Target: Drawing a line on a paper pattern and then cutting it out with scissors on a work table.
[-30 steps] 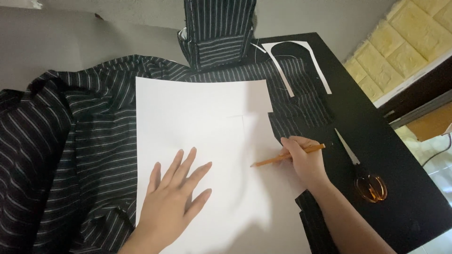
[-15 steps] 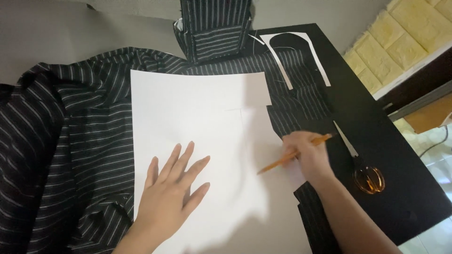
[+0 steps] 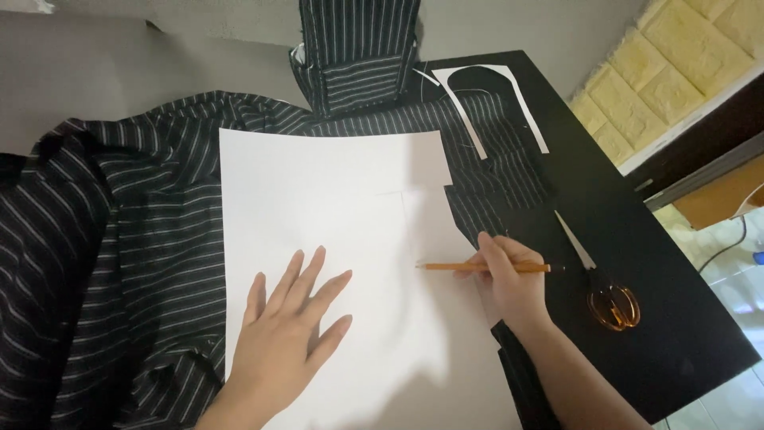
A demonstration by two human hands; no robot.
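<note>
Scissors: a pair with amber-orange handles (image 3: 613, 306) lying at four o'clock on the table, blades pointing up toward eleven o'clock, closed.
Table: black top (image 3: 684, 334), running from centre out to the four o'clock corner.
Curved offcut: a white arch-shaped paper strip (image 3: 529, 103) at one o'clock, resting on the table's far end.
Striped block: a folded black-and-white striped piece (image 3: 358, 56) standing at twelve o'clock.
Wall: pale yellow brick-pattern panel (image 3: 676, 64) at two o'clock, beyond the table edge.
Floor: pale tiles with a thin cable (image 3: 728, 247) at three o'clock.
</note>
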